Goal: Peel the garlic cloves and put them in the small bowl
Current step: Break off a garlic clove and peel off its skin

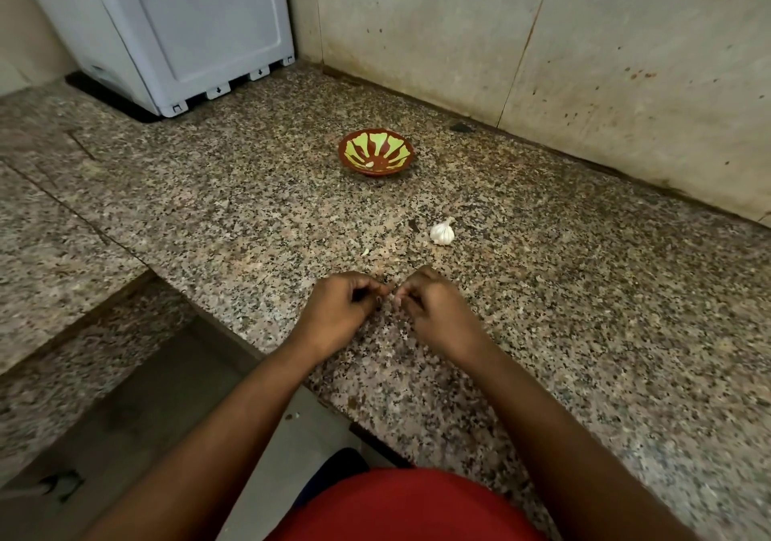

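Observation:
A small brown bowl (376, 152) with a green pattern stands on the speckled granite counter (584, 290), and one peeled clove (369, 163) lies inside it. Nearer to me, to the right, lies a white garlic bulb (442, 232). My left hand (342, 311) and my right hand (434, 311) meet fingertip to fingertip just above the counter's front part, both with curled fingers pinching a small garlic clove (393, 296). The clove is mostly hidden by the fingers.
A bit of garlic skin (365, 252) lies on the counter ahead of my hands. A white appliance (175, 31) stands at the back left. A tiled wall (542, 61) runs behind the bowl. The counter's edge drops off at the lower left.

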